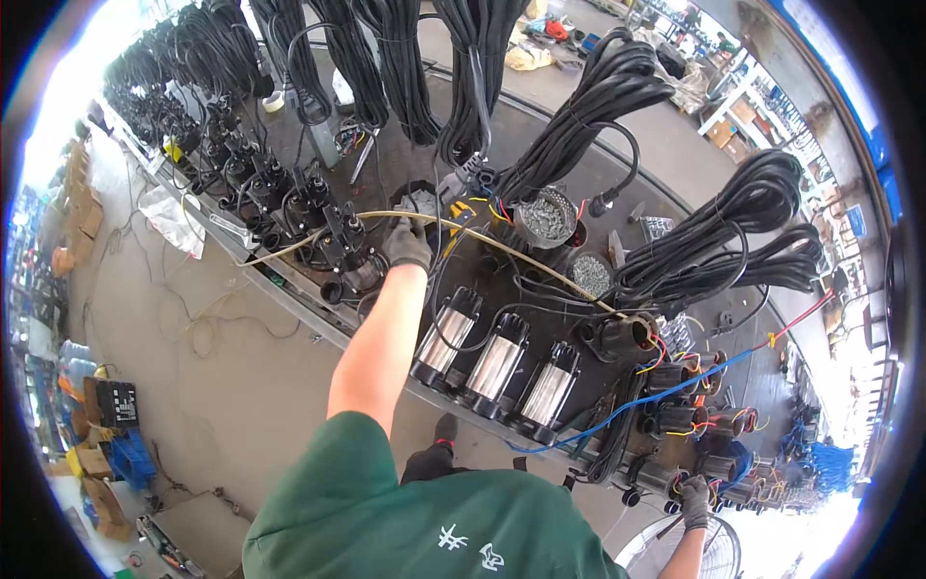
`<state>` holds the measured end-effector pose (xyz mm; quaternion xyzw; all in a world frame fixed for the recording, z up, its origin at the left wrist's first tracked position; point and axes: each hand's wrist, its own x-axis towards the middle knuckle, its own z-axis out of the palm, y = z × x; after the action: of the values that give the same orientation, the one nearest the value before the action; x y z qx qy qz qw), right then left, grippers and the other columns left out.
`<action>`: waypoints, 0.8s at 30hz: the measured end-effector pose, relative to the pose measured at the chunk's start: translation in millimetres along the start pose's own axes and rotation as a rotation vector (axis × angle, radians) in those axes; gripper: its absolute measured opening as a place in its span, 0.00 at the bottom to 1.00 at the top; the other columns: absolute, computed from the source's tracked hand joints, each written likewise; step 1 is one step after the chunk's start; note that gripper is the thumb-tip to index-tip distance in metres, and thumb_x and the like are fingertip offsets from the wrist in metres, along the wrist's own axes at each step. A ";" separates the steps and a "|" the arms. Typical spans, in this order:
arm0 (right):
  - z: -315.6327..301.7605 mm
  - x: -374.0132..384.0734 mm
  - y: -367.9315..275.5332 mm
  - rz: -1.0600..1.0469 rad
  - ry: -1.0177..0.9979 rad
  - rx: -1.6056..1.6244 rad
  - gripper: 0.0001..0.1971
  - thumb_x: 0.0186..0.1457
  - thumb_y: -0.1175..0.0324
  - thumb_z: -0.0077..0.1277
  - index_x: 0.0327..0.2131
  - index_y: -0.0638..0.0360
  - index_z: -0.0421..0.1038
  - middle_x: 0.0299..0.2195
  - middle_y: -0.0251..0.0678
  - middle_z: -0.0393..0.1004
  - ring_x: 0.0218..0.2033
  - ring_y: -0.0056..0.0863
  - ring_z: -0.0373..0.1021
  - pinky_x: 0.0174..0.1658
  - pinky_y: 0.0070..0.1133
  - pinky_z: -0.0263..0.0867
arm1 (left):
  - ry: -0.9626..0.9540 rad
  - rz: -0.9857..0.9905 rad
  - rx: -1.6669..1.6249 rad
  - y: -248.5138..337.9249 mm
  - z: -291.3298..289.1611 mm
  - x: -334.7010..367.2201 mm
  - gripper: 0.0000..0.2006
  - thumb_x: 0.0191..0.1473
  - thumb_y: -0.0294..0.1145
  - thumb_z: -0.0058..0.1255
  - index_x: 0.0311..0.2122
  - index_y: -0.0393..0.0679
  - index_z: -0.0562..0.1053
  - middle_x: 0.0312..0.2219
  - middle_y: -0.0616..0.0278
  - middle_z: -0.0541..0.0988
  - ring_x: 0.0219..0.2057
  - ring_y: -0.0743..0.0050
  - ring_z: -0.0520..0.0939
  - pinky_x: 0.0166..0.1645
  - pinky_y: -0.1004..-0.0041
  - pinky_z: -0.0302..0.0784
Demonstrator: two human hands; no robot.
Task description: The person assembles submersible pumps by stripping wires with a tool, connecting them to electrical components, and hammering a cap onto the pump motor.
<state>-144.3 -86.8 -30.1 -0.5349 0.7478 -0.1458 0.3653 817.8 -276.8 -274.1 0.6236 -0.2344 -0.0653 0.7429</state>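
My left hand, in a grey glove, reaches to the edge of a dark bowl of pale small parts. Its fingertips are partly hidden beside a yellowish hose that runs across the bench. At the lower right, my gloved right hand has its fingers curled at the mouth of a black cylindrical housing with coloured wires. Three silver-and-black pump motors lie side by side in front of me. Left of my left hand stands a black pump assembly.
Bundles of black cable lie along the bench's far side. Two tubs of metal screws sit beyond the motors. A blue cable crosses the right side, above more wired housings. A fan stands by my right forearm.
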 end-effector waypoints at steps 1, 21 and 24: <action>-6.6 -33.6 3.5 -0.069 0.056 -0.058 0.04 0.48 0.73 0.55 0.26 0.62 0.75 0.32 0.33 0.70 0.32 0.26 0.70 0.34 0.24 0.67 | 0.012 -0.428 -0.704 29.1 39.5 -33.1 0.07 0.63 0.22 0.55 0.44 0.45 0.81 0.39 0.60 0.85 0.40 0.61 0.87 0.39 0.65 0.87; -42.2 -36.5 -29.7 -0.593 -0.242 -0.097 0.11 0.60 0.63 0.58 0.34 0.64 0.75 0.33 0.46 0.70 0.36 0.48 0.68 0.42 0.37 0.66 | -0.887 -1.432 -0.883 347.1 34.0 -419.4 0.13 0.67 0.31 0.57 0.54 0.43 0.76 0.33 0.72 0.77 0.27 0.86 0.70 0.28 0.84 0.68; -49.6 -31.8 -18.6 -0.668 -0.210 -0.051 0.11 0.60 0.63 0.58 0.35 0.62 0.75 0.33 0.47 0.71 0.36 0.50 0.69 0.41 0.38 0.67 | -0.853 -1.490 -0.612 364.5 79.1 -511.0 0.10 0.67 0.28 0.54 0.52 0.43 0.76 0.31 0.70 0.76 0.26 0.86 0.71 0.27 0.85 0.68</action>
<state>-161.1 -73.6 27.9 -0.7710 0.4932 -0.1828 0.3590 262.1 -70.8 -52.6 0.3123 0.0020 -0.8129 0.4917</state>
